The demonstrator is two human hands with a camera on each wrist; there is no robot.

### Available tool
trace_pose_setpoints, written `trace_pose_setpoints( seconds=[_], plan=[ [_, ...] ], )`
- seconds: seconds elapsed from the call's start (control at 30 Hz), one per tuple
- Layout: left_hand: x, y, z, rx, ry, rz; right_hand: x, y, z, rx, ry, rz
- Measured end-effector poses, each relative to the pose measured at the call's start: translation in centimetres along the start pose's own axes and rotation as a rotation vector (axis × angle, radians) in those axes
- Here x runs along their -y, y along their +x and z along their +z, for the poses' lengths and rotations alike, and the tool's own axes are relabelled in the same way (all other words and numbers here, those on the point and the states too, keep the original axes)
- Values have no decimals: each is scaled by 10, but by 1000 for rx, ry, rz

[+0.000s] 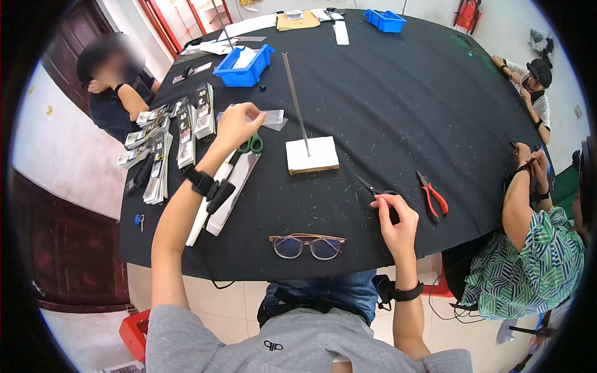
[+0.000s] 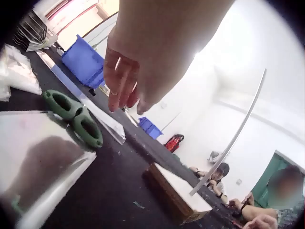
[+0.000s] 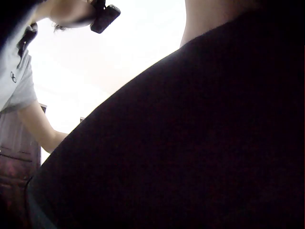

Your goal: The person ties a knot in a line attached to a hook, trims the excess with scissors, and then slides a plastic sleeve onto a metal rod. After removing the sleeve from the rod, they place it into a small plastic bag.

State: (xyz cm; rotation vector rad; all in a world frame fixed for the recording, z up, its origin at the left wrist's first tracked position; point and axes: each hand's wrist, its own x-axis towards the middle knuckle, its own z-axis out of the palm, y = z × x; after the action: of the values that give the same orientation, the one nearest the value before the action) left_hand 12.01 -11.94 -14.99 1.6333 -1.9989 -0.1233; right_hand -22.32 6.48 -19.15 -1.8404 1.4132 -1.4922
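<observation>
My left hand (image 1: 239,126) is raised over the table's left side, its fingers loosely bent and nothing seen between them. Just past its fingertips lies a clear plastic sleeve (image 1: 273,119). Green-handled scissors (image 2: 76,114) lie below this hand on a stack of clear sleeves (image 1: 233,196). My right hand (image 1: 398,225) is low near the front edge, fingers loosely curled. Its fingertips overlap the black handles of small pointed scissors (image 1: 371,187) in the head view. The right wrist view is mostly filled by dark cloth (image 3: 181,152), and that hand is hidden there.
A thin metal rod (image 1: 295,99) stands upright in a white block (image 1: 320,158) at the centre. Red-handled pliers (image 1: 433,198) lie to the right, glasses (image 1: 308,247) in front. Printed packets (image 1: 186,133) pile up left; a blue bin (image 1: 242,71) stands behind. Other people sit around.
</observation>
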Motion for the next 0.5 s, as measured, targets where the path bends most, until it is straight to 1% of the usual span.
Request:
trace_pose_setpoints(
  seconds=[0.03, 0.1, 0.13, 0.17, 0.23, 0.27, 0.33, 0.37, 0.43, 0.47, 0.5],
  plan=[
    [0, -8, -4, 46, 52, -56, 1, 0, 0, -1, 1, 4],
    [-9, -22, -12, 308, 272, -228, 1, 0, 0, 5, -5, 12],
    [0, -29, -4, 278, 366, -152, 3, 1, 1, 3, -4, 19],
    [0, -35, -1, 249, 378, -128, 3, 1, 2, 0, -7, 14],
    [4, -39, 6, 164, 480, 13, 2, 1, 2, -2, 0, 27],
    [6, -39, 8, 165, 477, 13, 2, 1, 2, -1, -3, 28],
    [3, -37, 11, 177, 418, -81, 2, 1, 0, -6, 6, 28],
    [4, -36, 13, 177, 414, -75, 2, 1, 0, -11, 0, 29],
    [3, -34, 8, 242, 359, -118, 2, 0, 0, -9, 6, 38],
    [3, -33, 7, 298, 359, -168, 2, 0, 1, -8, 6, 40],
    [3, -33, 4, 299, 359, -171, 1, 0, 1, -11, 4, 33]
  ],
)
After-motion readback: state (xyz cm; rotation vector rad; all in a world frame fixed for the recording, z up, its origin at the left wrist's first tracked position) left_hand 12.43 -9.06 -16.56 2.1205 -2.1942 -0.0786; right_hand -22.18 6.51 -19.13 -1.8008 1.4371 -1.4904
